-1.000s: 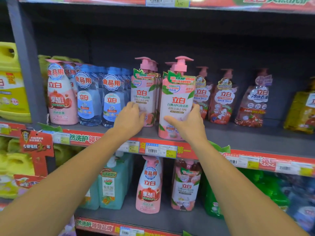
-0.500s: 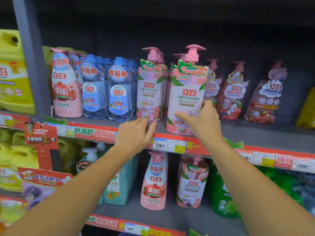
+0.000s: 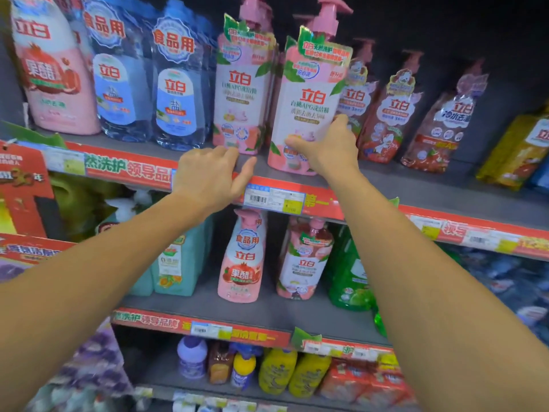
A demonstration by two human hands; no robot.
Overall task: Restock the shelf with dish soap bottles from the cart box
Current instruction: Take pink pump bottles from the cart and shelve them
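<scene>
Placement step: right hand point(image 3: 328, 150) grip wraps the pink dish soap bottle point(image 3: 309, 99) standing on the shelf point(image 3: 416, 185) edge; left hand point(image 3: 208, 173), slack and empty, at its 9 o'clock; next, judged: push back, release.

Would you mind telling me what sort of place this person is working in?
Most likely a supermarket's cleaning-products aisle. Tiered shelves carry rows of branded dish soap, such as the pink pump bottle that the right hand holds. Red shelf-edge strips run along each tier, with a barcoded price tag clipped on.
</scene>
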